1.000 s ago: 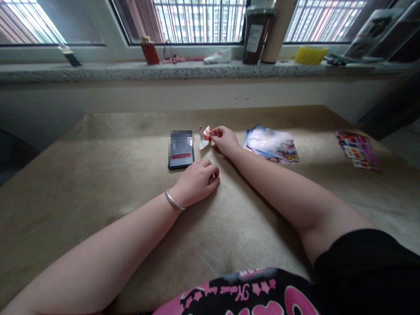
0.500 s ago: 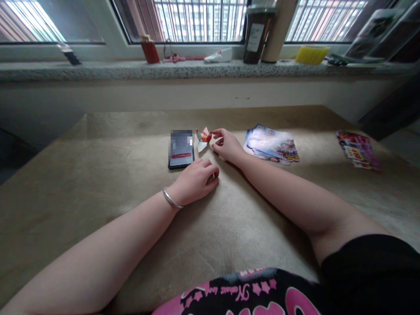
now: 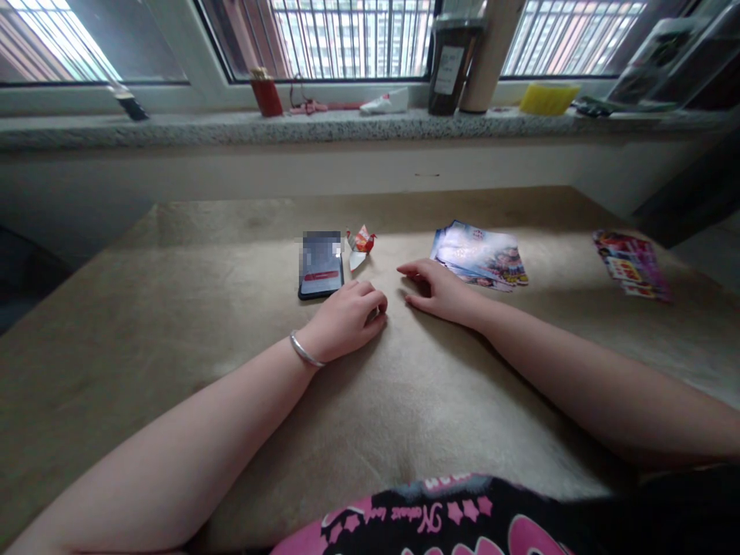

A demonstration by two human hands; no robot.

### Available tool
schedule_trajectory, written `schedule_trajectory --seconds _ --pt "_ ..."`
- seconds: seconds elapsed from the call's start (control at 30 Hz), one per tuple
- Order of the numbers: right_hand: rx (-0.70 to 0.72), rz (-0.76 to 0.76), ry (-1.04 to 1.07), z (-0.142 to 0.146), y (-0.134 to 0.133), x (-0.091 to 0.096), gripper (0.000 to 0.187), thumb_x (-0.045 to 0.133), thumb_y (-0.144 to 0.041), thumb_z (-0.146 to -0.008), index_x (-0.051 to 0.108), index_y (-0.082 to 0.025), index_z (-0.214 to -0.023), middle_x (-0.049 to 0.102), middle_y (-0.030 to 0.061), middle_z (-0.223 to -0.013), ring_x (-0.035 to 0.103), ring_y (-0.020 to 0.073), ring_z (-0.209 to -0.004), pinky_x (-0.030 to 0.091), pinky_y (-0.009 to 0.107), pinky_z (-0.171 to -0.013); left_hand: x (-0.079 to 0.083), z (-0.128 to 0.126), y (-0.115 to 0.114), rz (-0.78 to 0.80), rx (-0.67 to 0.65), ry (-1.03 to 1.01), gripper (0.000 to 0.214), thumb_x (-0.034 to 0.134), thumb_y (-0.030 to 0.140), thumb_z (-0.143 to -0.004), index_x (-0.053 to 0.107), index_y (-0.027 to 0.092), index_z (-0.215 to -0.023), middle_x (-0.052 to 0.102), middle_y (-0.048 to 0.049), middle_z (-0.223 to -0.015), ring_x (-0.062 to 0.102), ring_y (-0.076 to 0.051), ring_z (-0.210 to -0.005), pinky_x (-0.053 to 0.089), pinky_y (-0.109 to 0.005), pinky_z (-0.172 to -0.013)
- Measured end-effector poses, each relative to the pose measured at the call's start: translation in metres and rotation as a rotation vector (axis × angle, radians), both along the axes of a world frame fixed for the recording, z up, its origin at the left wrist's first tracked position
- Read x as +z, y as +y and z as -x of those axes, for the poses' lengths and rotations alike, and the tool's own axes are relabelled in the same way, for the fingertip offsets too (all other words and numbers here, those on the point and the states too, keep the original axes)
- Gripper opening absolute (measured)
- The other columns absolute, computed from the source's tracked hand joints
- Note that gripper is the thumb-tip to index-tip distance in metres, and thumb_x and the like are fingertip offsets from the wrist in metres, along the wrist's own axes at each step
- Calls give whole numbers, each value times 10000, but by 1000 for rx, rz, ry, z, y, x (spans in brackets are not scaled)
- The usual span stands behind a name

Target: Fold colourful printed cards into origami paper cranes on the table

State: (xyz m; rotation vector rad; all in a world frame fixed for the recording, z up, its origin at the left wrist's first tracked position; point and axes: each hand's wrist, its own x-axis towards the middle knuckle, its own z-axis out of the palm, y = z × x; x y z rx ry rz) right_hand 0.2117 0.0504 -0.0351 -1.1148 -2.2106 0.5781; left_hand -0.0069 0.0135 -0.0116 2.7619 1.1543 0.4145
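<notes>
I find the smartphone [image 3: 320,266] lying flat just beyond the left knuckles, its screen up, so I would keep that wrist low and slow, lest a knuckle nudge its near edge. The left hand [image 3: 350,312] rests on the tan table [image 3: 220,308], a silver bangle [image 3: 305,349] at its wrist; its fingers curl loosely toward the thumb, and I cannot tell whether the tips meet. Ahead of those fingers stands the red-and-white origami bird [image 3: 362,241], beside the phone's right edge and well short of the right fingertips, touched by neither hand. It looks light and easily crushed, so I judge that good handling means a soft pinch at the folded body, never at the pale wing that points nearward. The right hand [image 3: 442,293] lies palm inward, thumb and fingers apart with nothing between them; leaving that gap and giving the bird room seems sound. Behind its knuckles lie the overlapping glossy picture sheets [image 3: 482,250]; I would lift the wrist before any sideways move. The pink printed cards [image 3: 633,264] lie well to its right, out of the way.
</notes>
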Motion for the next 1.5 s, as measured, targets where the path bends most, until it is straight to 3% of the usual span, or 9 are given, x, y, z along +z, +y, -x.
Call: schedule_trajectory --seconds 0.13,0.23,0.33,0.53,0.7,0.93,1.1,1.3,1.5 --pt "82 -38 -31 -24 -6 14 271 561 -246 -789 625 -186 -1045 579 116 -1172 571 207 -1025 489 356 -851 0 -1 0 2 -6 -3 121 506 241 -846 593 159 -870 579 -73 -910 514 -192 -862 440 -324 -803" --pt "-142 -153 -95 -42 2 18 225 528 -262 -814 652 -185 -984 641 99 -1057 587 210 -974 474 360 -855 -1 -1 1 11 -3 3 124 507 240 -846 594 157 -877 579 -75 -919 516 -192 -863 439 -324 -803" --pt "-298 -261 -255 -56 11 14 241 529 -255 -804 666 -162 -980 653 118 -1071 558 247 -1042 411 403 -947 -3 0 1 17 -1 0 127 508 241 -848 596 156 -880 577 -75 -921 517 -189 -863 439 -320 -804" --pt "-458 -269 -562 -57 12 9 381 497 -349 -819 633 -133 -1102 626 138 -1166 550 292 -1053 401 410 -907 -3 0 1 12 -5 -1 128 503 242 -848 595 158 -875 578 -72 -918 518 -190 -861 439 -321 -804" --pt "-530 -231 -713 -49 6 16 389 468 -378 -828 638 -143 -1087 680 149 -1027 602 306 -931 402 433 -824 -1 1 1 10 -32 6 130 496 238 -853 596 159 -882 576 -70 -917 513 -188 -853 438 -317 -796" --pt "-514 -178 -798 -45 -1 21 305 429 -341 -867 667 -190 -983 683 139 -1003 615 294 -881 429 362 -646 -3 0 3 14 -26 3 124 508 244 -849 595 160 -877 579 -70 -912 515 -190 -852 436 -319 -792" --pt "-489 -205 -906 -46 1 20 308 352 -165 -879 660 -164 -892 695 144 -893 634 262 -779 398 323 -572 -3 0 3 19 -24 -4 121 507 234 -847 596 158 -879 581 -70 -912 519 -186 -853 436 -315 -793" --pt "-477 -233 -885 -43 -2 23 262 399 -155 -855 660 -143 -860 689 154 -888 626 248 -798 380 305 -580 -2 1 1 11 -25 -5 125 509 241 -851 596 154 -877 580 -69 -902 516 -184 -845 436 -311 -782" --pt "-309 -328 -849 -31 -17 30 264 396 -228 -868 648 -151 -862 696 114 -923 610 240 -877 386 295 -618 -2 2 1 -13 -42 -15 111 517 226 -845 594 152 -877 576 -67 -898 516 -178 -837 442 -305 -770"
